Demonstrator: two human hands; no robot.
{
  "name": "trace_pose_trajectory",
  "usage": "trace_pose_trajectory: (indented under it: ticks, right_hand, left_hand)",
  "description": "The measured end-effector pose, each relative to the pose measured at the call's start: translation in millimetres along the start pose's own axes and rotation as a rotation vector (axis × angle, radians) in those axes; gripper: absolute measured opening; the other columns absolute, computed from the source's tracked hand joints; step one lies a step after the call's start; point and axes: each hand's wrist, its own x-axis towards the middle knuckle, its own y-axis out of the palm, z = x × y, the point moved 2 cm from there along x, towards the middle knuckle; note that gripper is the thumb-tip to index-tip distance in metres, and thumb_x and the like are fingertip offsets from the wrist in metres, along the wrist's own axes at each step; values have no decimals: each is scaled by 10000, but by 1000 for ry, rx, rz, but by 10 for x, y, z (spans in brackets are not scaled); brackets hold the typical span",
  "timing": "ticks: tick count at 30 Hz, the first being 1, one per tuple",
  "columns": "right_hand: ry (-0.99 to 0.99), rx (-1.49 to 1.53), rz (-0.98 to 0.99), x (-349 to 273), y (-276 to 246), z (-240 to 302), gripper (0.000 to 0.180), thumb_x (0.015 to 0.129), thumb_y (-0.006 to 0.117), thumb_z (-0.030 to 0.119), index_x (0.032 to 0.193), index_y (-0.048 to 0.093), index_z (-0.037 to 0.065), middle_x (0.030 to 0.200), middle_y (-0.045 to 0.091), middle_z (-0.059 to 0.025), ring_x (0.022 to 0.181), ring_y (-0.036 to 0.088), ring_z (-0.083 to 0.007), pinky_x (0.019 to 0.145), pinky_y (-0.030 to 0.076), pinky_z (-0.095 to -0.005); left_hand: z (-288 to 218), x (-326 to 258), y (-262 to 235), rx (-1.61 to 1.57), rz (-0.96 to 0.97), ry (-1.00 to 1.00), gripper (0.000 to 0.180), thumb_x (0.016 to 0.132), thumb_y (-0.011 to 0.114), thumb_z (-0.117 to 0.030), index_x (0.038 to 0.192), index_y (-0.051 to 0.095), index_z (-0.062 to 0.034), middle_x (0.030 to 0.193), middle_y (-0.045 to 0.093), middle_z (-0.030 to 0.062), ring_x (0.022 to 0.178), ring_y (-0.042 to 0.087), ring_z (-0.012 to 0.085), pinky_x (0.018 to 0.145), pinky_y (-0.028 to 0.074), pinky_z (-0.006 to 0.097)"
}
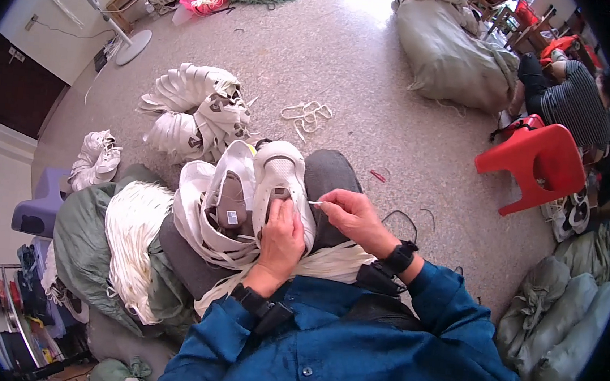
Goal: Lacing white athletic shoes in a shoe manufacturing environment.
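A white shoe [279, 171] with a grey-brown tongue and inside rests on my lap, toe pointing away. My left hand [281, 243] grips it, its fingertips tucked at the opening beside the tongue. At the shoe's right side, my right hand [353, 219] pinches the tip of a thin white shoelace [315, 203]. Against the shoe's left side lean more white shoe uppers [191, 193], one showing a grey-brown lining with a small label. A bundle of cream shoelaces [335, 263] lies across my lap under my wrists.
White laces [130, 237] drape over a green sack [77, 228] at my left. Stacked white shoes [200, 109] and a loose lace [306, 116] lie on the floor ahead. A red stool [532, 163], a seated person [577, 102] and a large stuffed sack [451, 58] are on the right.
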Motion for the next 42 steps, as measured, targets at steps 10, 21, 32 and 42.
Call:
trace_pose_trajectory:
  ticks: [10, 21, 32, 42]
  right_hand:
    - [-168, -224, -63, 278, 109, -12, 158, 949, 621, 123, 994, 669, -20, 759, 667, -70, 695, 582, -95, 617, 486, -289]
    - [-510, -715, -79, 286, 123, 229, 74, 900, 633, 64, 945, 635, 4, 767, 647, -176, 668, 659, -276, 609, 511, -349]
    - [-613, -1063, 287, 451, 115, 482, 137, 877, 627, 67, 1001, 587, 24, 865, 643, -172, 718, 649, -349, 647, 524, -400]
    - [-564, -683, 86, 480, 153, 332, 122, 898, 640, 115, 901, 590, 3, 787, 625, -188, 731, 642, -363, 654, 512, -406]
  left_hand:
    - [-36, -30, 62, -141, -28, -62, 370, 892, 561, -26, 1243, 513, 80, 1082, 573, 283, 991, 574, 471, 847, 469, 489]
    - [-25, -62, 81, -160, -48, -72, 378, 910, 569, -62, 1256, 517, 81, 1103, 596, 294, 1012, 594, 471, 860, 485, 486]
    - [-64, -48, 46, -254, 8, -73, 417, 887, 570, -32, 1284, 501, 75, 1138, 600, 310, 1023, 597, 491, 863, 501, 510]
    - [-83, -12, 8, -229, 42, -67, 484, 871, 638, -69, 1307, 479, 70, 1186, 585, 311, 1068, 590, 486, 882, 496, 493]
